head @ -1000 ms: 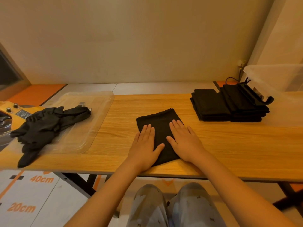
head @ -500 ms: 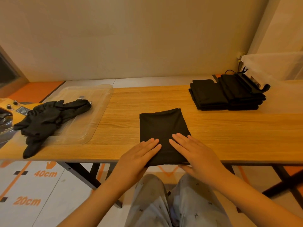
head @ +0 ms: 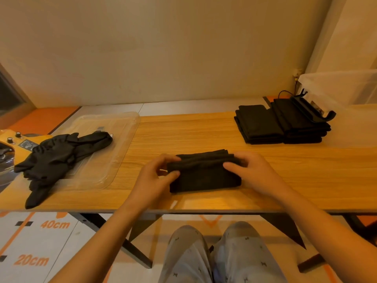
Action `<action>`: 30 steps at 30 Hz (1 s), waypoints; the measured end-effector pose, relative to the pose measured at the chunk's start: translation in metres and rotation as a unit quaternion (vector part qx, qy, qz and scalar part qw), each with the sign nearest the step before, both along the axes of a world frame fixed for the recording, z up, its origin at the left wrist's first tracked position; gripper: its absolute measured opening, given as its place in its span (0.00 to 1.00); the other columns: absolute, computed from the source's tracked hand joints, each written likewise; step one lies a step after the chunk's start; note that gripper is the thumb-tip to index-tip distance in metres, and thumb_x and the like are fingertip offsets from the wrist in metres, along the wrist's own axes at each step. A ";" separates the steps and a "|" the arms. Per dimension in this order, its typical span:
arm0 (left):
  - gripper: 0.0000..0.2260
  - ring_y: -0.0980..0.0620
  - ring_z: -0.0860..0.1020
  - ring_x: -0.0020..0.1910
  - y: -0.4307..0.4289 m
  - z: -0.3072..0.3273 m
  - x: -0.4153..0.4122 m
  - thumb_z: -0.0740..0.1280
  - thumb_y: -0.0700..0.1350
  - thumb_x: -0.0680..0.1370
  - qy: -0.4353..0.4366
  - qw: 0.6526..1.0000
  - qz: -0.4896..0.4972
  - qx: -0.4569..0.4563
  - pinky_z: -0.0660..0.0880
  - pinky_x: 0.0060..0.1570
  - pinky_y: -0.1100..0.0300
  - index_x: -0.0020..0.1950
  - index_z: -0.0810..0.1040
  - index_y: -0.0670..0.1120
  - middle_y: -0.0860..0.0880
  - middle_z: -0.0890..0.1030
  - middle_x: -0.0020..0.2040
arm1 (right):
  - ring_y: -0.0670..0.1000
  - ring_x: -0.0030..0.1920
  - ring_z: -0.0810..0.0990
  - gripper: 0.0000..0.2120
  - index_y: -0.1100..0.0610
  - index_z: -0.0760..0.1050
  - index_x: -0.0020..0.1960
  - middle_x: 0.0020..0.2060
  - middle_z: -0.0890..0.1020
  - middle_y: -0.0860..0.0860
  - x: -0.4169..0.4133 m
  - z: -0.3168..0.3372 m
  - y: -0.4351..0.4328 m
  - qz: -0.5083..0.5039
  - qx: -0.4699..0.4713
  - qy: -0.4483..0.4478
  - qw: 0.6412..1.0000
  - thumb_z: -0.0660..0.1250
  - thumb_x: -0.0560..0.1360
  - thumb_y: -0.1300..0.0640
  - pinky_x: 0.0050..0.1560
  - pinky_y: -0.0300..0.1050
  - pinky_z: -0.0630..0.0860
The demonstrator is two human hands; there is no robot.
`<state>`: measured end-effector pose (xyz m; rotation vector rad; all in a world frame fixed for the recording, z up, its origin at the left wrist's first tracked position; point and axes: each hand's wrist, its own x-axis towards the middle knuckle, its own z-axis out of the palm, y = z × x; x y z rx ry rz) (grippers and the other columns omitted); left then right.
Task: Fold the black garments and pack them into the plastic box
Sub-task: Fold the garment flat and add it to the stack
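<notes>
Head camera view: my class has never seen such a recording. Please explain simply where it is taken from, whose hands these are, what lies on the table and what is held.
There is no machine: a person wears a camera on the head, looking down at their own arms. The left hand and right hand each grip one end of a partly folded black garment on the wooden table. At far right lie two stacks of folded garments, next to the clear plastic box. At left, crumpled black garments lie partly on a clear plastic tray.
</notes>
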<state>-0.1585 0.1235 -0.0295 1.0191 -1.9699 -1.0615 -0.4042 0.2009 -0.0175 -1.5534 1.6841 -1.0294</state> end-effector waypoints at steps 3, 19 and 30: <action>0.13 0.51 0.79 0.50 -0.029 0.010 -0.015 0.68 0.39 0.76 -0.015 0.993 0.043 0.110 0.78 0.46 0.61 0.59 0.76 0.52 0.47 0.79 0.52 | 0.43 0.45 0.78 0.05 0.52 0.76 0.43 0.41 0.79 0.46 -0.004 0.009 -0.031 -0.032 0.042 0.007 0.999 0.66 0.78 0.55 0.38 0.34 0.75; 0.08 0.61 0.71 0.43 -0.048 -0.021 -0.043 0.63 0.41 0.79 -0.186 0.973 0.115 -0.070 0.65 0.39 0.71 0.54 0.77 0.51 0.53 0.75 0.49 | 0.44 0.38 0.72 0.05 0.50 0.71 0.54 0.38 0.71 0.43 0.004 -0.032 -0.066 -0.185 0.016 0.225 0.956 0.64 0.79 0.53 0.30 0.35 0.62; 0.10 0.51 0.73 0.52 -0.056 -0.027 -0.050 0.60 0.43 0.79 -0.246 0.958 0.123 -0.078 0.70 0.43 0.61 0.59 0.75 0.49 0.51 0.73 0.51 | 0.49 0.52 0.76 0.12 0.49 0.70 0.60 0.55 0.77 0.48 0.002 -0.033 -0.077 -0.186 0.064 0.273 0.942 0.62 0.79 0.47 0.43 0.44 0.71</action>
